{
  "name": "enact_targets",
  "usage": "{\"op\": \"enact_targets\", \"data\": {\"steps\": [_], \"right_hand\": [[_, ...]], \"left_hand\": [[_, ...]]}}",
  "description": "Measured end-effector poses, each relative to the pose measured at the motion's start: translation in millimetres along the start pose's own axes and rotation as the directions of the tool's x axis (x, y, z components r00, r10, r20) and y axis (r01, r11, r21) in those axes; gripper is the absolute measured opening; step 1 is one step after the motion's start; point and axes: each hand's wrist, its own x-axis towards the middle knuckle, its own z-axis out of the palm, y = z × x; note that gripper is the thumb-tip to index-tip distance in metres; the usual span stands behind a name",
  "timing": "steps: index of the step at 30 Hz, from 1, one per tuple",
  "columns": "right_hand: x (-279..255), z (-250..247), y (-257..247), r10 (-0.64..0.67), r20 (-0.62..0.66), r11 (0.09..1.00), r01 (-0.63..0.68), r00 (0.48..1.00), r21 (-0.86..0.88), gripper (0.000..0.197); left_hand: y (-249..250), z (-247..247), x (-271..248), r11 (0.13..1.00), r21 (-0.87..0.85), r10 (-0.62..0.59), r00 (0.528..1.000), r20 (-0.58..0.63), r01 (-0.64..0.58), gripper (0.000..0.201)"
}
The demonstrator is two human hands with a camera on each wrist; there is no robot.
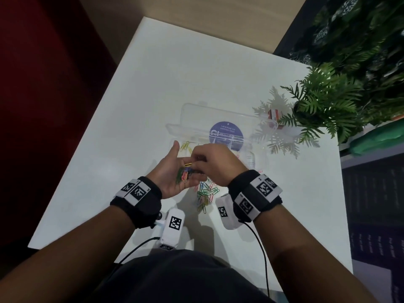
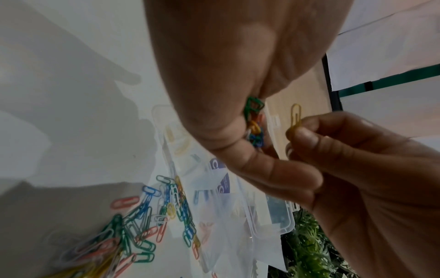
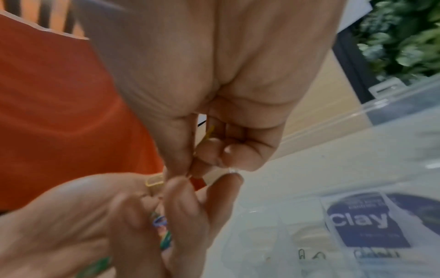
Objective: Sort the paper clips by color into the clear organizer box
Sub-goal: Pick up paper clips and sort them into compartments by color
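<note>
My left hand (image 1: 175, 167) is palm up over the white table (image 1: 153, 95), cupping a small bunch of mixed-colour paper clips (image 1: 184, 174) in its curled fingers. Just above that palm, my right hand (image 1: 194, 164) pinches one yellow clip (image 2: 295, 116) between thumb and forefinger. Behind both hands stands the clear organizer box (image 1: 253, 158), lid open, a purple sticker (image 1: 226, 132) on the lid. Yellow clips (image 1: 185, 146) lie in its near-left compartment. A loose pile of coloured clips (image 1: 206, 193) lies on the table between my wrists. My right hand hides part of the box.
A potted fern (image 1: 317, 106) stands at the table's right edge, its fronds reaching toward the box. A small red-and-white carton (image 1: 274, 114) sits behind the box lid. The table's left edge runs diagonally, close to my left wrist. Shelving is off to the right.
</note>
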Motion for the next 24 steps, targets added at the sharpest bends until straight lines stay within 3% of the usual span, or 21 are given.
{"op": "enact_targets", "data": {"steps": [3, 5, 8, 12, 17, 20, 24], "right_hand": [[3.9, -3.4, 5.1, 0.117, -0.072, 0.962, -0.095, 0.991, 0.255, 0.007], [10.3, -4.9, 7.8, 0.182, -0.110, 0.939, -0.139, 0.977, 0.315, 0.007], [28.2, -3.5, 13.0, 0.262, -0.139, 0.945, -0.224, 0.955, 0.238, 0.007], [58.5, 7.5, 15.6, 0.369, -0.086, 0.928, -0.363, 0.925, 0.084, 0.008], [80.7, 24.5, 5.5, 0.396, -0.034, 0.911, -0.397, 0.918, -0.111, 0.025], [78.7, 25.1, 3.4, 0.363, -0.044, 0.928, -0.365, 0.931, -0.071, 0.028], [57.1, 15.7, -4.1, 0.348, -0.176, 0.937, -0.335, 0.921, 0.102, 0.025]], "left_hand": [[2.6, -6.4, 3.8, 0.999, -0.026, 0.018, 0.999, -0.033, -0.019, 0.083], [4.0, -12.3, 4.8, 0.998, -0.054, 0.024, 0.997, -0.071, -0.028, 0.081], [5.3, -22.2, 5.1, 0.992, -0.117, 0.033, 0.991, -0.126, -0.048, 0.077], [5.0, -34.6, 2.4, 0.982, -0.177, 0.041, 0.983, -0.177, -0.072, 0.075], [5.1, -41.9, 0.1, 0.971, -0.219, 0.058, 0.981, -0.184, -0.098, 0.075], [7.0, -40.1, 0.6, 0.962, -0.249, 0.068, 0.984, -0.166, -0.109, 0.074], [7.9, -33.8, 2.4, 0.940, -0.321, 0.080, 0.990, -0.112, -0.112, 0.066]]}}
